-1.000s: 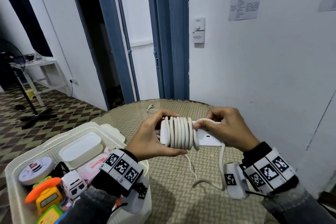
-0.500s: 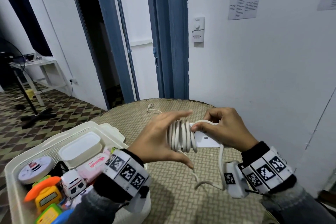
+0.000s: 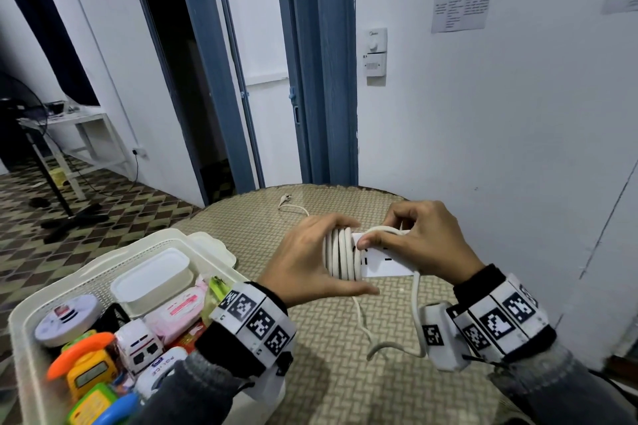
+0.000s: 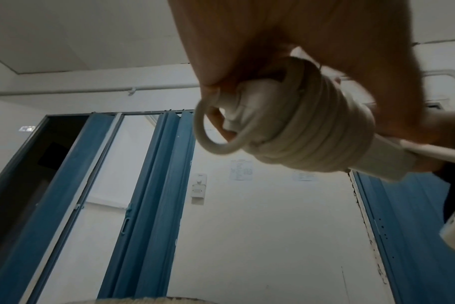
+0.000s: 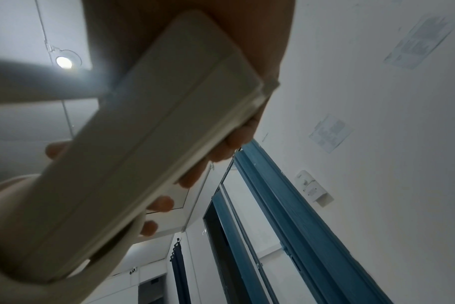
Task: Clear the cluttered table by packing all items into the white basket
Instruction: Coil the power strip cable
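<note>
I hold a white power strip (image 3: 383, 262) above the round woven table (image 3: 345, 373), its cord wound in coils (image 3: 340, 257) around its left end. My left hand (image 3: 310, 266) cups the coiled end, fingers over the top and thumb underneath. My right hand (image 3: 421, 245) grips the strip's right half and pinches a loop of cord against its top. The left wrist view shows the coils (image 4: 307, 131) and a loose loop. In the right wrist view the strip's back (image 5: 143, 144) fills the frame. Slack cord (image 3: 393, 338) hangs to the table. The white basket (image 3: 103, 262) stands at lower left.
The basket holds a lidded white tub (image 3: 152, 276), a pink wipes pack (image 3: 179, 310), a round tin (image 3: 65, 317), toy cars and coloured toys. The cord's plug end (image 3: 286, 198) lies at the table's far edge. A white wall is close on the right, blue door frames behind.
My left hand has slid right along the strip, pushing the coils tighter together toward my right hand. The right hand has kept its hold.
</note>
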`<state>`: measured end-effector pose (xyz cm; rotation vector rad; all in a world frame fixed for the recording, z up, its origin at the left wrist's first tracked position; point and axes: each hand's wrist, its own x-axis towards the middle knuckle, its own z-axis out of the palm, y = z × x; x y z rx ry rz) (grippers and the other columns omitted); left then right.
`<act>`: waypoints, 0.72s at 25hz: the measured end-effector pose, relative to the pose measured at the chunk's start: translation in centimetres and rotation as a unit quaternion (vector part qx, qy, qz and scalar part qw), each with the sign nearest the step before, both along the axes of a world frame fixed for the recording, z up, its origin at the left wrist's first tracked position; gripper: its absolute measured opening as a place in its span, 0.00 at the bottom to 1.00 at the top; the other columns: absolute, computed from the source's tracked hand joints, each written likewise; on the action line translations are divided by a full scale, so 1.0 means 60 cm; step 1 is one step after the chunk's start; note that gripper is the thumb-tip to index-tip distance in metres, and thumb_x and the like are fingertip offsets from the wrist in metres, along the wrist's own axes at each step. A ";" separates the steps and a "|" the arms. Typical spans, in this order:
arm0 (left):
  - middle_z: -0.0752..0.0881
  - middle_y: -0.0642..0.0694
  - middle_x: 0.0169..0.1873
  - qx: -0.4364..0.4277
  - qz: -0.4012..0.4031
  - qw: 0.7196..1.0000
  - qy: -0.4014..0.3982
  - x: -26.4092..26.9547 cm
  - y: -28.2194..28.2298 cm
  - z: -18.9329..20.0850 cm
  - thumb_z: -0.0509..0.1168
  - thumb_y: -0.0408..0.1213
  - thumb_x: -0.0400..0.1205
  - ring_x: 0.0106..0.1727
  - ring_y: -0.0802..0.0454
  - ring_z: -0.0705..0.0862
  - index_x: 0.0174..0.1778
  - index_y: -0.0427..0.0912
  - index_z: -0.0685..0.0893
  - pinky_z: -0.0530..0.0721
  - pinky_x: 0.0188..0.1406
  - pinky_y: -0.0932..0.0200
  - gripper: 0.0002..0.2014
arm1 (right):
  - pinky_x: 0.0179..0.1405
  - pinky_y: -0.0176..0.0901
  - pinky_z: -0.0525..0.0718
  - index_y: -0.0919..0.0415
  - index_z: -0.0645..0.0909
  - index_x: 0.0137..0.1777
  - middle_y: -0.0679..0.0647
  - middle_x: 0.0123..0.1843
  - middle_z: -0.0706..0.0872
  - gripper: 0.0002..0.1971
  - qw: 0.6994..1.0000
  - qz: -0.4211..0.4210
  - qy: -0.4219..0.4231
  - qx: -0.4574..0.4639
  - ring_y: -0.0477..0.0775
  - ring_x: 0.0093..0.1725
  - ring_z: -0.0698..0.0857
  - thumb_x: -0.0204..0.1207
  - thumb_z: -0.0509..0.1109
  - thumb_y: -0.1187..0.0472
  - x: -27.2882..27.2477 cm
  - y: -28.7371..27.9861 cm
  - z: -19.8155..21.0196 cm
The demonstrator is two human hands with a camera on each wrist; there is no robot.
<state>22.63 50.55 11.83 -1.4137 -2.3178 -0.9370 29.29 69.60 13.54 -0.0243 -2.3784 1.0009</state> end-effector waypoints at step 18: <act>0.85 0.59 0.45 0.039 0.072 0.996 -0.044 -0.034 -0.021 0.017 0.77 0.64 0.59 0.46 0.60 0.84 0.57 0.53 0.82 0.85 0.47 0.51 0.33 | 0.26 0.38 0.83 0.57 0.88 0.49 0.45 0.34 0.88 0.09 0.972 0.065 0.146 -0.174 0.50 0.25 0.84 0.69 0.76 0.66 0.024 0.072 -0.065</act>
